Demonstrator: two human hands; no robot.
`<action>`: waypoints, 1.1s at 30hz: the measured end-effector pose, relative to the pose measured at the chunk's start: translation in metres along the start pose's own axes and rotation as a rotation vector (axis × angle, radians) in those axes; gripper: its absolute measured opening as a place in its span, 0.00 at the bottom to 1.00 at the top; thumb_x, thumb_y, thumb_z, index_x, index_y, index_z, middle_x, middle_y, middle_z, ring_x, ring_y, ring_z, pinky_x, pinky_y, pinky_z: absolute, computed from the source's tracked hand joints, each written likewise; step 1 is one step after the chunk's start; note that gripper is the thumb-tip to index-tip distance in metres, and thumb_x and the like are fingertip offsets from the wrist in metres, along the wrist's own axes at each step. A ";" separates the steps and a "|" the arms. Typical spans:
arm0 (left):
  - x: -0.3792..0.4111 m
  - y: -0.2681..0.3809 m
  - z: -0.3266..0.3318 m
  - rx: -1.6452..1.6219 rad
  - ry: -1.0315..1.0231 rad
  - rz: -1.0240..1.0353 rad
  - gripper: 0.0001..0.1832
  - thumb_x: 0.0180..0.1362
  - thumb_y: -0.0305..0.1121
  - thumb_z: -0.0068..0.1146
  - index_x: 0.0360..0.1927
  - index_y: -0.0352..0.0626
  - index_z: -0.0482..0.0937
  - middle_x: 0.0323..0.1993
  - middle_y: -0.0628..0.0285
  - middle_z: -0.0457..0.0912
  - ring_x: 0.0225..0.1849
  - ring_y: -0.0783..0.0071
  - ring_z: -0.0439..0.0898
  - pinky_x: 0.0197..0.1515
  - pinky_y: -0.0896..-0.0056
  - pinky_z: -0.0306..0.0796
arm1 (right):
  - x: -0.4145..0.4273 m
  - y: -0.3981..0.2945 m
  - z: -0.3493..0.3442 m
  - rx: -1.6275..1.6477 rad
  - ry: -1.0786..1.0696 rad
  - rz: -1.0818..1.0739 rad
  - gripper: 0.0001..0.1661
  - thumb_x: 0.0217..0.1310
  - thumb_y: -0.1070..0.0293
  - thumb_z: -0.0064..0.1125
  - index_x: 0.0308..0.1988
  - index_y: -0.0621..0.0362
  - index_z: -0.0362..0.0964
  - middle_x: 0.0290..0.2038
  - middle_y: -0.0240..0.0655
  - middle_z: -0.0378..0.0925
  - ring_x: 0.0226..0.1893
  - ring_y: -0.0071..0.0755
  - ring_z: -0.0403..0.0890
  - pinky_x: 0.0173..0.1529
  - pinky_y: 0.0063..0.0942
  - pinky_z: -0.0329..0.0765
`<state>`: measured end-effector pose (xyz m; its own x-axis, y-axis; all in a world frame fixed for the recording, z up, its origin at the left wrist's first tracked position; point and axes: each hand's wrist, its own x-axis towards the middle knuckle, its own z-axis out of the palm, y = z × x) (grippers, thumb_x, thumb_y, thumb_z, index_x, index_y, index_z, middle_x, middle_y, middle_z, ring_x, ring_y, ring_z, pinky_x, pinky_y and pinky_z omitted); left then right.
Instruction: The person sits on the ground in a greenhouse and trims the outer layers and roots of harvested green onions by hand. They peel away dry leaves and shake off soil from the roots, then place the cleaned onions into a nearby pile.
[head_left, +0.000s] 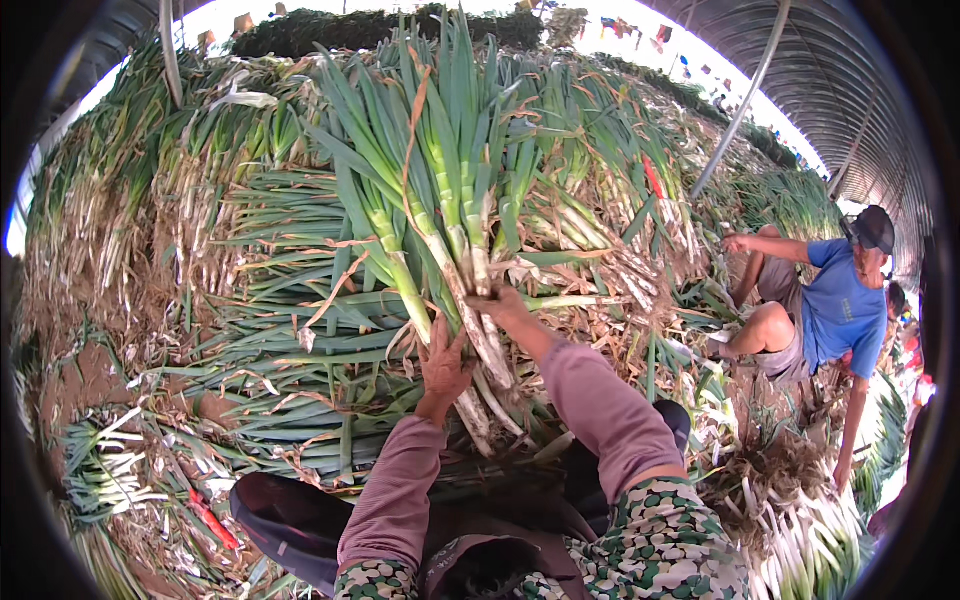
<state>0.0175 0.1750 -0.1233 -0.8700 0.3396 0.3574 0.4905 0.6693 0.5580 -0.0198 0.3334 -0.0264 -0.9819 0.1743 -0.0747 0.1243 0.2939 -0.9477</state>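
Observation:
A loose bunch of long green onions (450, 217) lies in front of me, its leaves pointing away and its white, rooty ends toward my lap. My left hand (446, 367) grips the left stalk of this bunch low on its white part, the thumb toward the middle stalks. Slightly farther off, my right hand (504, 307) is closed around the stalks from the right side, and it looks a little blurred. Below my hands the soil-stained root ends (487, 431) hang near my knees. Underneath the bunch spreads a layer of green onion leaves (292, 300) lying sideways.
Upright onion heaps (127, 187) stand behind, with more stalks (630, 277) lying at right. A co-worker in a blue shirt (844, 300) sits at the right, one hand near trimmed white onions (806, 536). Red strips (214, 519) lie at lower left. A metal pole (742, 97) rises at right.

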 end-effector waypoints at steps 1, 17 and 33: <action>0.000 -0.001 -0.001 -0.006 0.007 0.015 0.35 0.42 0.36 0.65 0.58 0.56 0.68 0.70 0.55 0.43 0.71 0.57 0.44 0.65 0.38 0.41 | -0.010 -0.006 -0.005 0.088 0.031 0.046 0.29 0.46 0.70 0.70 0.48 0.70 0.69 0.37 0.43 0.79 0.36 0.37 0.80 0.44 0.26 0.77; 0.071 0.145 -0.132 -1.473 -0.272 -0.364 0.30 0.53 0.41 0.63 0.54 0.35 0.67 0.43 0.55 0.77 0.43 0.63 0.77 0.48 0.61 0.72 | -0.242 -0.089 -0.138 -0.024 -0.069 -0.083 0.13 0.52 0.71 0.59 0.37 0.65 0.68 0.16 0.28 0.70 0.15 0.23 0.70 0.21 0.24 0.66; 0.098 0.215 -0.176 -1.867 0.200 -0.370 0.26 0.49 0.52 0.64 0.42 0.49 0.66 0.31 0.64 0.70 0.30 0.64 0.73 0.30 0.54 0.71 | -0.251 -0.048 -0.143 -0.705 0.354 -0.676 0.27 0.43 0.77 0.61 0.48 0.58 0.67 0.40 0.43 0.76 0.35 0.52 0.78 0.34 0.40 0.75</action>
<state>0.0462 0.2359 0.1634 -0.9777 0.2059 0.0420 -0.1504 -0.8250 0.5447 0.2410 0.4103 0.0820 -0.7937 0.0005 0.6083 -0.2696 0.8962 -0.3524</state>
